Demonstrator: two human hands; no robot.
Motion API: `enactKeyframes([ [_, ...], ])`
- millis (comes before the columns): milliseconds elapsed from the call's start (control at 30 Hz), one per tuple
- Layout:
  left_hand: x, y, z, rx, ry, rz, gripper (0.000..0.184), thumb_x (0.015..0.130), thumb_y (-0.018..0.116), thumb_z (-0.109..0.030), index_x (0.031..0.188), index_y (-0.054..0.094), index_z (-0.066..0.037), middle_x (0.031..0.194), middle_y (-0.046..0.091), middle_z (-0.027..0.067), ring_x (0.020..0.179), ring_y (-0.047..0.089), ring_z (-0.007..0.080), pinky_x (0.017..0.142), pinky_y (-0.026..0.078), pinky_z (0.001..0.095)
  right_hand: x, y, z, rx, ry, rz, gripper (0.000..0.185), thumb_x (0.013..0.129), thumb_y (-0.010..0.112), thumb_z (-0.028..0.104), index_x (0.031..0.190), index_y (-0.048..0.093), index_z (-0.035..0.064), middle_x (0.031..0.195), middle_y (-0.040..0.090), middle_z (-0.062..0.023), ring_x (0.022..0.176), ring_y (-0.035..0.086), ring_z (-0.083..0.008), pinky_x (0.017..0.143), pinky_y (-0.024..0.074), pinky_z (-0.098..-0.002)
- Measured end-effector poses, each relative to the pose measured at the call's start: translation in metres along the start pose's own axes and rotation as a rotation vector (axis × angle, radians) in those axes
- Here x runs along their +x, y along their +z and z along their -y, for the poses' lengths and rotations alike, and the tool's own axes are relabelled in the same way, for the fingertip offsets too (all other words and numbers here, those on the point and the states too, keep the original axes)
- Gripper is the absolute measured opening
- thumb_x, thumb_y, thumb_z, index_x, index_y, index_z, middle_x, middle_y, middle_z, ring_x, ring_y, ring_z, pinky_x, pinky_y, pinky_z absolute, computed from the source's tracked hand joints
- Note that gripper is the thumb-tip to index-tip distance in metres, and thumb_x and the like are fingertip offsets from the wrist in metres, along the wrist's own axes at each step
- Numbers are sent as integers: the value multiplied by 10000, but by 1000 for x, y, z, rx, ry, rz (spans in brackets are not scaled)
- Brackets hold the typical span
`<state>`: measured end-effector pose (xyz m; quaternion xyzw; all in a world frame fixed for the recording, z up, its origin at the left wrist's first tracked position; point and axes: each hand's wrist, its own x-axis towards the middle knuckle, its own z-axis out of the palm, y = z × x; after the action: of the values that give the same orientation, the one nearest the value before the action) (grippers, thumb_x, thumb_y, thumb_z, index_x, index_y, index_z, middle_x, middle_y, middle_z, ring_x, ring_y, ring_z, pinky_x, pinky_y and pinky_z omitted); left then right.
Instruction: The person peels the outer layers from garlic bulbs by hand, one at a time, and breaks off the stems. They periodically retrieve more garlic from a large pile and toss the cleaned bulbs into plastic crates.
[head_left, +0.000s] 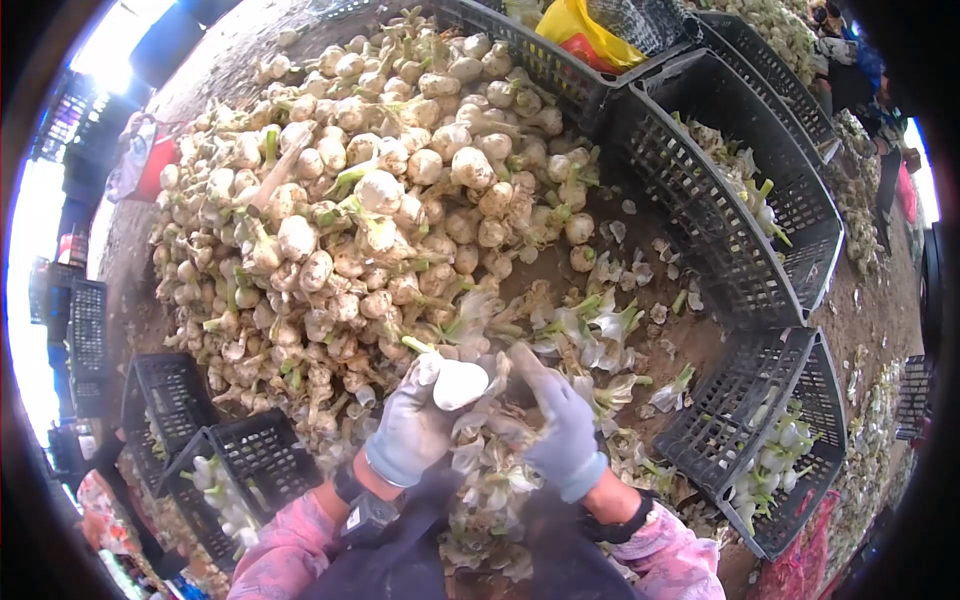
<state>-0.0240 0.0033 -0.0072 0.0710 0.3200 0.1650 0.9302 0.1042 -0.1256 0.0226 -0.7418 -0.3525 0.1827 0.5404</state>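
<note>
My left hand [408,425], in a pale glove, is closed around a clean white garlic bulb [461,385] with a short green stem stub. To its right is my right hand [563,425], also gloved, fingers stretched toward the bulb and apart from each other, a little blurred. Loose garlic husks lie in the gap between the two hands, smeared by motion. In front of both hands rises a big heap of unpeeled garlic [375,190], soil-stained and with stems on. Peeled-off skins [610,325] are scattered on the ground beside the right hand.
Black crates [700,190] line the right side, some with garlic and skins inside. A lower right crate [740,400] holds white garlic with green stems. More crates [250,450] stand at lower left. A yellow bag [580,35] lies at the top. People are at far right.
</note>
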Motion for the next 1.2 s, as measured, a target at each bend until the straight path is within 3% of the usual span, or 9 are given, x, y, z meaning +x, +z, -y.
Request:
enactKeyframes([
  [133, 6, 4, -1, 153, 152, 26, 195, 987, 549, -262, 1096, 593, -107, 1065, 669, 107, 974, 654, 252, 779, 552, 361, -3, 19, -11, -26, 31, 251, 139, 791, 746, 203, 838, 675, 92, 821, 683, -102, 768, 661, -300, 686, 524, -381],
  [267, 13, 0, -25, 184, 374, -80, 166, 1010, 509, -198, 1079, 607, -83, 1121, 656, 100, 1057, 634, 248, 938, 529, 392, -20, 12, -13, 144, 65, 820, 289, 907, 673, 284, 1119, 662, 87, 1067, 689, -81, 983, 661, -246, 861, 515, -335],
  [400, 16, 16, -5, 603, 489, 55, 224, 971, 576, -199, 1164, 601, -88, 1193, 636, 127, 1130, 617, 269, 974, 512, 403, -19, 6, -35, 1004, 544, 297, 624, 1031, 432, 411, 1508, 273, 39, 1289, 552, -78, 1082, 596, -212, 924, 470, -343],
  [433, 15, 25, 4, 748, 463, 107, 261, 965, 589, -213, 1199, 594, -97, 1225, 623, 135, 1163, 600, 276, 1004, 488, 411, -12, 3, -26, 1448, 740, 215, 666, 993, 510, 400, 1497, 285, 27, 1338, 522, -99, 1160, 555, -203, 1052, 385, -369],
  [500, 20, 42, 17, 1659, 909, 578, 409, 909, 672, -276, 1280, 571, -134, 1324, 566, 102, 1264, 498, 300, 1100, 372, 452, -23, -10, -42, 608, 262, 93, 645, 950, 548, 447, 1437, 368, 64, 1280, 556, -90, 1118, 574, -207, 1044, 383, -400],
  [600, 10, 59, 13, 1612, 891, 531, 509, 850, 720, -341, 1267, 574, -87, 1343, 553, 127, 1295, 465, 310, 1110, 342, 452, -5, -72, -15, 1611, 523, -24, 543, 925, 535, 541, 1289, 528, 138, 1117, 629, -57, 998, 614, -183, 916, 476, -439],
  [767, 25, 26, 7, 1375, 743, 300, 178, 914, 574, -124, 1029, 658, -17, 1138, 650, 116, 1139, 556, 249, 1002, 420, 377, 52, -99, -72, 988, 586, -248, 344, 936, 632, 357, 1193, 592, 131, 993, 658, -50, 805, 637, -198, 714, 533, -401],
  [933, 20, 14, 14, 1257, 349, 277, 167, 888, 535, -39, 848, 695, -12, 970, 679, 109, 942, 616, 186, 833, 492, 314, 124, -16, -176, -450, 418, -225, 330, 847, 717, 141, 1165, 649, 86, 1151, 686, -114, 1025, 660, -248, 898, 521, -364],
  [1200, 49, -11, 11, 1079, 287, 268, 556, 908, 665, -156, 1394, 416, -48, 1303, 490, 55, 1068, 558, 130, 853, 505, 245, 33, -33, -104, 680, 482, 117, 259, 899, 675, 106, 1146, 648, 35, 1156, 668, -67, 1016, 625, -160, 926, 482, -288],
])
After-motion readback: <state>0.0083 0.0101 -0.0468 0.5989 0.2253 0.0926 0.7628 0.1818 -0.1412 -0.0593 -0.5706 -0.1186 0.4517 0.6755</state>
